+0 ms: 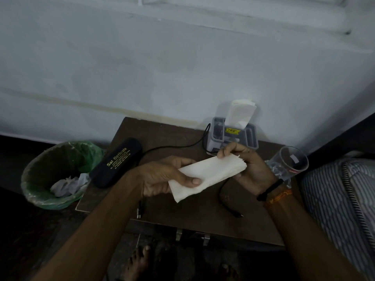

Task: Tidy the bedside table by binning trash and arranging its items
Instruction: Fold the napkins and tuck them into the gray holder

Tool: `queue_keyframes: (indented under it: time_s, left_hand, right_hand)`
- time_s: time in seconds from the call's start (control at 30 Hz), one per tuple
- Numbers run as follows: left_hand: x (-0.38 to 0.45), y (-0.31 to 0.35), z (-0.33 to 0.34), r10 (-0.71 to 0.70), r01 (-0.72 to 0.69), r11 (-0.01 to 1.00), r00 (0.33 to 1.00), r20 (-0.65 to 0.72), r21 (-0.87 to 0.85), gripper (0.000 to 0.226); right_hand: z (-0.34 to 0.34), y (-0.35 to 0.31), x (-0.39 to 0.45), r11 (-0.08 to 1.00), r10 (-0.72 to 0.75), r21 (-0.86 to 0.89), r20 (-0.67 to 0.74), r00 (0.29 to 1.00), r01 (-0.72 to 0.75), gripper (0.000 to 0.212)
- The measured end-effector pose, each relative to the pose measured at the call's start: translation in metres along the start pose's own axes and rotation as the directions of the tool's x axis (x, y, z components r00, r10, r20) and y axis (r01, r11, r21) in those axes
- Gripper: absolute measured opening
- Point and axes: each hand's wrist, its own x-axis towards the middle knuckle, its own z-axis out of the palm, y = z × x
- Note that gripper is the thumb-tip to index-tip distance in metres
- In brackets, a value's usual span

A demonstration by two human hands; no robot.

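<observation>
A folded white tissue (211,175) is held above the dark wooden bedside table (174,134). My left hand (162,177) pinches its near left end with the thumb on top. My right hand (249,165) grips its far right end. A black spectacle case (116,162) with gold lettering lies at the table's left edge. At the back stands a grey tissue holder (233,136) with a tissue sticking up. A black cable (174,148) runs across the table. A clear glass (290,163) stands at the right edge.
A bin with a green liner (54,173) sits on the floor left of the table, with crumpled paper inside. A striped mattress (343,191) borders the right side. A white wall rises behind. My bare feet show below the table's front edge.
</observation>
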Motion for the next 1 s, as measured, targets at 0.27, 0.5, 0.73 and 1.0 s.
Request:
queue_keyframes:
  time_s: [0.27, 0.5, 0.73, 1.0]
  left_hand:
    - [-0.003, 0.0, -0.009, 0.032, -0.032, 0.999, 0.988, -0.153, 0.002, 0.057]
    - [0.009, -0.001, -0.003, 0.217, -0.227, 0.974, 0.886, -0.411, 0.024, 0.053]
    - [0.013, -0.01, 0.006, 0.227, -0.19, 0.971, 0.928, -0.297, 0.148, 0.049]
    - [0.016, -0.013, 0.01, 0.137, -0.104, 0.985, 0.956, -0.259, 0.137, 0.054]
  right_hand:
    - [0.001, 0.0, 0.011, 0.999, -0.049, -0.03, -0.487, 0.872, 0.039, 0.013]
    - [0.047, 0.013, 0.002, 0.994, 0.049, -0.059, -0.522, 0.851, -0.093, 0.06]
    - [0.057, 0.022, 0.008, 0.996, -0.022, 0.064, -0.44, 0.898, 0.056, 0.042]
    - [0.037, 0.011, 0.019, 0.989, -0.07, 0.066, -0.586, 0.807, 0.133, 0.037]
